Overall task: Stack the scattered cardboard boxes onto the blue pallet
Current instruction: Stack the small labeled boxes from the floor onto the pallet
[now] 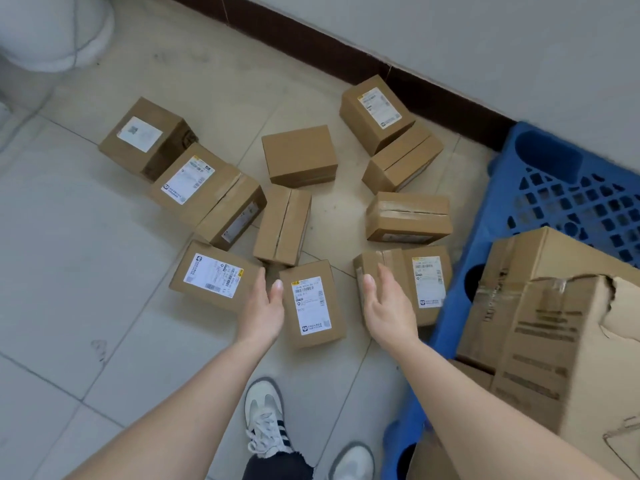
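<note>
Small boxes (299, 155) lie scattered on the floor (86, 289), left of the pallet (571, 202). Wall (485, 36) runs behind both. Big box (554, 323) sits on the pallet's near part. Near box (313, 303) lies between left hand (263, 306) and right hand (388, 306), with the left hand just beside its left edge. Right hand overlaps the end box (429, 282), which is next to the pallet. Left box (214, 275) lies left of the left hand. Shoes (266, 417) are nearest the camera, below the hands.
</note>
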Motion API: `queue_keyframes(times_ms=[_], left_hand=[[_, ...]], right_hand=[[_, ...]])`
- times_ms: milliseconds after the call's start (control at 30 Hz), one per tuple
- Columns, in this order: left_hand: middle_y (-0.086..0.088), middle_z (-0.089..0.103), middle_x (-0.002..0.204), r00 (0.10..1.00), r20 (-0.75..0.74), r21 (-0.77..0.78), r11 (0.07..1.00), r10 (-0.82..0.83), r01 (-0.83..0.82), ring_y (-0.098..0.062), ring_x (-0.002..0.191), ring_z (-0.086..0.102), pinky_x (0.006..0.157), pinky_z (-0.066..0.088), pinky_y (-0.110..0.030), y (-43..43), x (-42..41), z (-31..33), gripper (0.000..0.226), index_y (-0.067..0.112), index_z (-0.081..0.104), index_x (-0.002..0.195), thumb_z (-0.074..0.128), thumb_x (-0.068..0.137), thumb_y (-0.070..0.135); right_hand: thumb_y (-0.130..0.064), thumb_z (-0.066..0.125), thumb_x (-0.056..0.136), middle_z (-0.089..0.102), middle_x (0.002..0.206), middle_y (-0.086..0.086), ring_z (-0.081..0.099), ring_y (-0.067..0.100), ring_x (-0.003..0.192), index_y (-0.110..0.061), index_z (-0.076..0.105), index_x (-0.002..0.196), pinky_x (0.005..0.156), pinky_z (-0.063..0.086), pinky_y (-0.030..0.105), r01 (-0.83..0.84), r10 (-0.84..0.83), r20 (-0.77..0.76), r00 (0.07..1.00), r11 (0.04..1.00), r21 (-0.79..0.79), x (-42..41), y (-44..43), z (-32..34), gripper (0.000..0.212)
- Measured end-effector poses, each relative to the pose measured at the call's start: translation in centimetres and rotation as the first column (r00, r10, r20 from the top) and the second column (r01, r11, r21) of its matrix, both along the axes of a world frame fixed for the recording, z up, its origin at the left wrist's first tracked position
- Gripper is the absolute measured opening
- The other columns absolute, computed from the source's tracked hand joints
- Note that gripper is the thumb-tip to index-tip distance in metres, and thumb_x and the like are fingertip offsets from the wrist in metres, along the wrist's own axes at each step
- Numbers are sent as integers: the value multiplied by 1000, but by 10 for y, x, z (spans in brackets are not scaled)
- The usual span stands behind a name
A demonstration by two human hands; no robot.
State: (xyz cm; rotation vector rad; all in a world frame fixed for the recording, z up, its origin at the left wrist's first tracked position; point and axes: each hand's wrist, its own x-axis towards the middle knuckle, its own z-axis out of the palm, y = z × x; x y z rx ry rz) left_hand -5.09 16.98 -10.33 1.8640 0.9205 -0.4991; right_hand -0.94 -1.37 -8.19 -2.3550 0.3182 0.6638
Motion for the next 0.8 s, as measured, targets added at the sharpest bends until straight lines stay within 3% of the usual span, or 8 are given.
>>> queue_keyframes(times_ms=[200, 267, 333, 433, 533, 633, 700, 800], left_hand=[[-1, 28, 155, 997, -80, -29, 999, 10, -12, -19, 142, 27, 114, 25, -40, -13, -10, -111, 53, 21, 18, 150, 31, 101, 34], [-2, 36, 150, 994, -105, -49, 999, 14, -19, -20, 136, 35, 107, 31, -34, -20, -15, -143, 49, 20, 24, 148, 32, 101, 31], [3, 45, 137, 995, -100, -73, 997, 18, -25, -16, 119, 45, 91, 34, -28, -27, -19, -168, 41, 20, 32, 141, 33, 101, 25], [5, 48, 131, 993, -106, -117, 991, 50, -62, -11, 102, 43, 85, 33, -26, -29, -25, -199, 42, 22, 27, 142, 32, 100, 22], [12, 52, 129, 981, -175, -184, 976, 82, -114, -15, 110, 52, 95, 41, -33, -28, -29, -223, 43, 35, 22, 140, 32, 99, 30], [16, 60, 113, 983, -147, -191, 972, 109, -136, -11, 98, 60, 92, 47, -38, -31, -31, -221, 28, 48, 33, 118, 32, 98, 28], [19, 59, 108, 987, -93, -168, 975, 134, -148, -4, 92, 56, 83, 43, -30, -34, -32, -201, 31, 46, 36, 121, 32, 99, 25], [19, 56, 112, 990, -1, -87, 986, 141, -141, -10, 101, 54, 84, 39, -29, -39, -36, -156, 40, 41, 37, 134, 31, 99, 22]], right_hand=[[-41, 29, 100, 39, 148, 2, 36, 22, 136, -16, 27, 146, 105, 30, 33, -52, 58, -139, 989, 998, 44, -8, 5, -115, 53], [-40, 29, 100, 47, 140, 7, 42, 27, 129, -12, 34, 140, 98, 34, 35, -77, 84, -177, 981, 996, 45, -11, 11, -147, 49], [-38, 30, 100, 52, 132, 8, 45, 30, 124, -12, 39, 134, 92, 36, 36, -81, 90, -191, 977, 995, 53, -15, 17, -176, 43], [-36, 29, 100, 41, 144, 5, 38, 26, 132, -16, 27, 144, 100, 32, 36, -18, 36, -210, 977, 996, 86, -16, 24, -211, 48], [-33, 26, 101, 32, 151, 3, 34, 25, 136, -18, 14, 149, 103, 29, 33, 59, -24, -265, 964, 991, 123, -16, 27, -236, 52], [-29, 25, 102, 31, 152, 1, 32, 21, 137, -20, 15, 150, 103, 28, 28, 103, -57, -275, 960, 982, 158, -20, 27, -236, 50], [-27, 27, 101, 39, 148, 1, 36, 22, 133, -20, 20, 148, 98, 30, 27, 106, -64, -234, 970, 979, 172, -22, 27, -220, 48], [-25, 29, 101, 43, 145, 0, 39, 22, 132, -22, 24, 148, 100, 32, 30, 107, -79, -154, 985, 978, 181, -24, 24, -180, 47]])
